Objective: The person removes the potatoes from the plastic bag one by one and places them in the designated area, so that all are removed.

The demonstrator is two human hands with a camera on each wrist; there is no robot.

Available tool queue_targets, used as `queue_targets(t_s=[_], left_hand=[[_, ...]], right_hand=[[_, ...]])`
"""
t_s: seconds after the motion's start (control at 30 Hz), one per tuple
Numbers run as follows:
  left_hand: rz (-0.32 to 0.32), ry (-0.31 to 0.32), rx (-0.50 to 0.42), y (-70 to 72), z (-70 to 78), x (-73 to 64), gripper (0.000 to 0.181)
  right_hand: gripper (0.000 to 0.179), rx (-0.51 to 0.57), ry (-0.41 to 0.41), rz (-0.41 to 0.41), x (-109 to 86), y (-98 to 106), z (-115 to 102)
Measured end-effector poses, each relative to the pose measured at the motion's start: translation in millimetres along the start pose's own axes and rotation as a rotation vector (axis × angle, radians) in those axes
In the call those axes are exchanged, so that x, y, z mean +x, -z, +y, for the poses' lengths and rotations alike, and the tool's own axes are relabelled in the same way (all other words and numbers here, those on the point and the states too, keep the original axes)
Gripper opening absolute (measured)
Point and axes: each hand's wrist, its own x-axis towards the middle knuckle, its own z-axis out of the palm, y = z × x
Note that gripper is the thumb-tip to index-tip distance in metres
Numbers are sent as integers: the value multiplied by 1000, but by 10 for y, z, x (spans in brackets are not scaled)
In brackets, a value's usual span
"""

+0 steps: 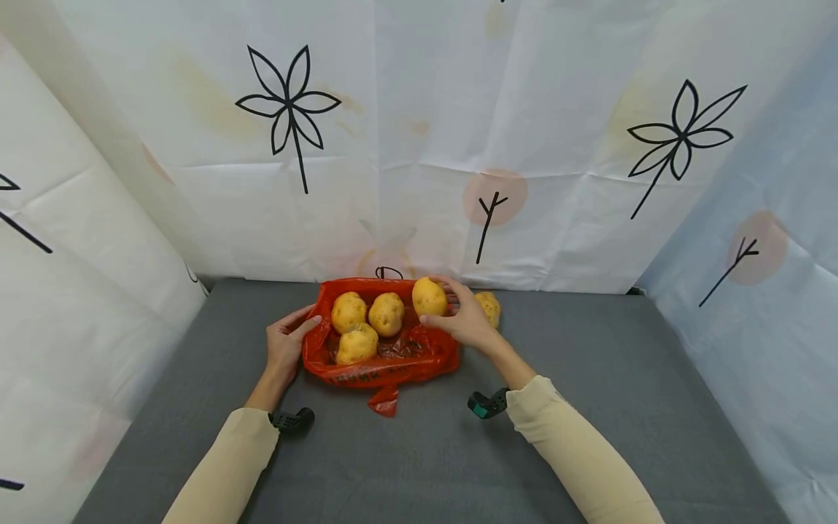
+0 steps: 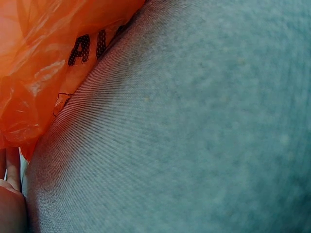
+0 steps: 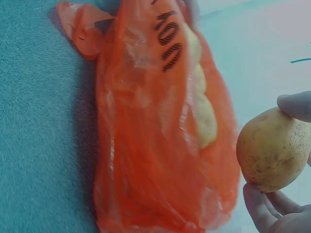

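Note:
A red plastic bag (image 1: 382,373) with dark lettering lies open-mouthed on the grey table, and three potatoes (image 1: 348,313) show inside it. At the bag's left side, my left hand (image 1: 285,345) holds the rim, thumb over the edge and fingers outside. My right hand (image 1: 468,317) grips another potato (image 1: 429,297) over the right part of the bag. In the right wrist view, thumb and fingertips pinch this potato (image 3: 272,150) from opposite sides. One more potato (image 1: 489,308) sits on the table behind my right hand, partly hidden by it.
A white patterned cloth (image 1: 419,131) stands as a wall at the table's back edge, with more cloth on the left and right. The grey tabletop (image 1: 393,466) extends toward me. A knotted bag end (image 1: 384,401) sticks out at the front.

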Motion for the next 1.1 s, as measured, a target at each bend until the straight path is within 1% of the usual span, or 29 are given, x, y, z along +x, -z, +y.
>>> queue_targets(t_s=[0.1, 0.27, 0.53, 0.77, 1.1], left_hand=[[0, 3, -1, -1, 4, -4, 42], [-2, 10, -5, -1, 16, -14, 43], [-4, 6, -1, 0, 27, -26, 43], [-2, 1, 9, -1, 31, -34, 43], [-2, 4, 18, 0, 31, -25, 43]], right_hand=[[75, 36, 6, 15, -63, 89, -23], [75, 52, 25, 54, -181, 224, -37], [76, 88, 26, 80, -348, 372, 30], [75, 84, 27, 115, -473, 517, 87], [75, 89, 35, 156, -614, 834, 118]])
